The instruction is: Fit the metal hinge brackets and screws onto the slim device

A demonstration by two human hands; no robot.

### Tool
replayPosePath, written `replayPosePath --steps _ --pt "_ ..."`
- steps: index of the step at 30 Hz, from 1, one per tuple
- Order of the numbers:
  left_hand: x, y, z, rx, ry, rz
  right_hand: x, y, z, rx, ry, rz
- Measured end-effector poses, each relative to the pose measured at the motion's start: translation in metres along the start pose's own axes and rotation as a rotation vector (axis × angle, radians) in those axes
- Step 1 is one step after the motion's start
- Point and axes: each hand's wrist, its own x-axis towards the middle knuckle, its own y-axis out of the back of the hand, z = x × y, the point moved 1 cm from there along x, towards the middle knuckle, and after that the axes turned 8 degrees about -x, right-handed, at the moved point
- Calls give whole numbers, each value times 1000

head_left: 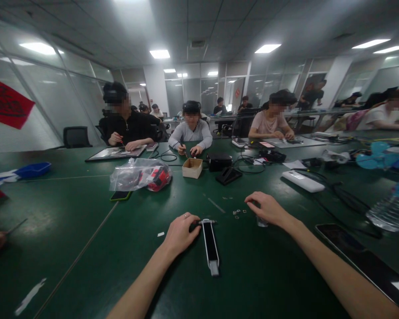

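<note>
My left hand [182, 234] is closed, its thumb and fingers around the left end of a thin dark rod [213, 221]. This rod crosses the top of a long narrow device [210, 243] with a black face, a white frame and a light grey tab at its near end. The device lies on the green table. Above the table at the right, my right hand [269, 208] has bent fingers, with a gap between thumb and fingers. Under its palm is a small clear piece [262, 222], partly hidden. Several small metal rings [236, 213] lie just left of my right hand.
A clear plastic bag [128, 174] with red things lies beyond my left hand, over a phone [120, 195]. Farther off stand a small open box [192, 169] and a black box [219, 162]. Rightward are a white power strip [302, 180], cables and a water bottle [394, 206].
</note>
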Motion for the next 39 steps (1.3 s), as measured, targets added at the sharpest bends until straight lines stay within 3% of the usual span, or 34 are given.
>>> replayPosePath --steps 9,22,26,33,39 --pt "0 1 4 15 10 3 -1 -15 -41 -75 98 -91" --pt "-1 1 3 14 12 4 3 -13 -44 -103 7 -176" --pt "-2 2 4 16 5 9 1 -9 -47 -86 35 -111" --pt "-4 4 8 58 -56 125 -3 -11 -72 162 90 185" --pt "-8 0 24 72 -443 241 -15 -16 -120 393 280 297"
